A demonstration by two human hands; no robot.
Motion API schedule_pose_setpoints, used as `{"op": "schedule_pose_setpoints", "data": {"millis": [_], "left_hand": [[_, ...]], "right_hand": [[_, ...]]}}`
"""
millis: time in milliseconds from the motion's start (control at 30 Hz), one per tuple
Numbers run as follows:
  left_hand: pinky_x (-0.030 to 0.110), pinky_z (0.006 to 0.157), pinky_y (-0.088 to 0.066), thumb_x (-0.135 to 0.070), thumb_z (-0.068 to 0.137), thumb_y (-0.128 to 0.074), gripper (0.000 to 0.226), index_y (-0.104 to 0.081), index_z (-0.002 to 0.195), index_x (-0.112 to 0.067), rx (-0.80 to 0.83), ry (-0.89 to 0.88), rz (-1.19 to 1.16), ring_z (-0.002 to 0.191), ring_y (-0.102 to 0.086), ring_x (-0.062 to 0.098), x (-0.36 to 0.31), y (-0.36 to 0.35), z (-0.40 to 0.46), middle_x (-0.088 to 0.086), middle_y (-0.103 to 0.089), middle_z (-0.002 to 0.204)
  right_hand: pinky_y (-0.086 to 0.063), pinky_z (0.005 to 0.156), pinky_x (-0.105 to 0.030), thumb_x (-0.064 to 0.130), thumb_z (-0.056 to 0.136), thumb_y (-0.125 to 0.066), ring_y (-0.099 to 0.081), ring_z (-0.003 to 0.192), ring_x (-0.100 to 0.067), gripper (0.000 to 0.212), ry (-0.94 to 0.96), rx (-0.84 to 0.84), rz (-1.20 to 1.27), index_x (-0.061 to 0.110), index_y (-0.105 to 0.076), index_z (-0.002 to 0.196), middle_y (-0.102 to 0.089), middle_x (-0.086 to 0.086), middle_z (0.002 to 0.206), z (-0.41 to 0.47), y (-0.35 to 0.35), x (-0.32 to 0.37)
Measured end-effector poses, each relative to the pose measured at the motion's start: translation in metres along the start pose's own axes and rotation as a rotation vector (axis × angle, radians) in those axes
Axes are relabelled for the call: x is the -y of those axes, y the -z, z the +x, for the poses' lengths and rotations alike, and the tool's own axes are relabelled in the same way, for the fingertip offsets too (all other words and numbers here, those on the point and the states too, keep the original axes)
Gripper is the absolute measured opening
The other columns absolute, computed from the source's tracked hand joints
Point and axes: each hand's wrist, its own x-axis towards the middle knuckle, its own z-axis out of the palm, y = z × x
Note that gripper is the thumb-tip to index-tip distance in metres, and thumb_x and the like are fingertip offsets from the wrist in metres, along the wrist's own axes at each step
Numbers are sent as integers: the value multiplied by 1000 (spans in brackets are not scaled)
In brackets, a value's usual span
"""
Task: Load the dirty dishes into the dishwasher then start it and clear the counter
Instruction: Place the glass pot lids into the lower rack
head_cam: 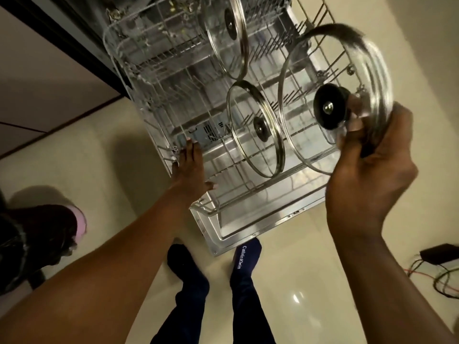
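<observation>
The wire lower dishwasher rack (223, 184) is pulled out over the open steel door (248, 227), steadied at its front left by the flat, open-fingered left hand (188, 167), while the right hand (367, 170) grips a large metal-rimmed glass lid (372, 70) by its black knob (329, 110), tilted on edge above the rack's right side, probably to slot between the tines beside two smaller glass lids (255, 127) already standing there.

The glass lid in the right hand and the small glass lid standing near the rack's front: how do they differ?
The held lid looks larger than the small lid. The right hand grips the held lid by its black knob above the rack, whereas the small lid stands on edge in the rack, untouched. Both are clear glass with a metal rim.
</observation>
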Motion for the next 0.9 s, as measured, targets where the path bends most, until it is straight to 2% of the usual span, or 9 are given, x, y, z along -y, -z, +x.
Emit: {"op": "schedule_pose_setpoints", "data": {"millis": [100, 233, 300, 367, 433, 567, 733, 833, 900], "left_hand": [[56, 114, -22, -50, 76, -74, 126, 18, 151, -8, 2, 6, 21, 148, 12, 29, 3, -10, -2, 8, 28, 157], [57, 113, -27, -53, 75, -74, 128, 21, 149, -8, -15, 1, 75, 148, 12, 29, 6, -15, -1, 8, 34, 155], [58, 111, -30, -54, 75, -74, 129, 21, 149, -7, -25, -9, 103, 148, 11, 29, 6, -16, -2, 9, 35, 154], [58, 109, -33, -55, 74, -74, 130, 21, 149, -7, -35, -8, 136, 148, 11, 29, 5, -16, -3, 10, 36, 153], [57, 109, -34, -55, 74, -74, 130, 21, 149, -7, -45, -3, 143, 148, 10, 29, 4, -17, -2, 10, 37, 153], [52, 109, -35, -58, 74, -72, 131, 23, 148, -7, -63, 16, 201, 149, 6, 30, 4, -21, -1, 12, 38, 152], [51, 113, -30, -50, 80, -70, 121, 19, 150, -7, -72, 17, 143, 149, 3, 29, 4, -19, -2, 10, 35, 154], [52, 117, -22, -43, 84, -69, 110, 10, 152, -8, -62, -4, 51, 149, 5, 30, 5, -8, -4, 10, 25, 158], [50, 119, -15, -42, 89, -64, 100, 5, 154, -11, -47, -14, 27, 149, 5, 30, 4, 3, -11, 11, 14, 161]], "right_hand": [[-32, 60, -1, 7, 97, -49, -50, 64, 12, 30, -46, 95, -80, 5, -55, 127, -59, 4, 82, 2, -27, -26], [-36, 59, 0, -2, 94, -47, -50, 62, 6, 35, -30, 184, -155, 9, -54, 127, -56, 5, 85, 22, -56, -46], [-42, 60, -3, -7, 92, -47, -49, 61, 1, 45, -39, 309, -270, 16, -51, 130, -55, 7, 89, 33, -69, -56], [-55, 67, -22, -7, 92, -48, -57, 68, -7, 49, -84, 450, -343, 20, -48, 133, -60, 2, 93, 35, -79, -71], [-58, 70, -41, -3, 93, -51, -63, 75, -24, 44, -124, 545, -407, 19, -46, 131, -66, -10, 94, 33, -83, -89], [-49, 64, -37, 17, 98, -51, -60, 74, -28, 24, -53, 624, -459, 15, -48, 122, -60, -9, 85, 46, -94, -96], [-53, 82, -45, 47, 95, -52, -65, 90, -25, 41, -169, 754, -266, 14, -51, 121, -67, -5, 98, 68, -105, -89], [-50, 78, -32, 54, 96, -45, -61, 92, -14, 48, -224, 756, -153, 16, -53, 124, -64, 0, 107, 71, -92, -80], [-41, 66, -18, 47, 100, -42, -57, 82, -4, 40, -186, 600, -142, 17, -55, 123, -64, 2, 106, 65, -76, -72]]}}
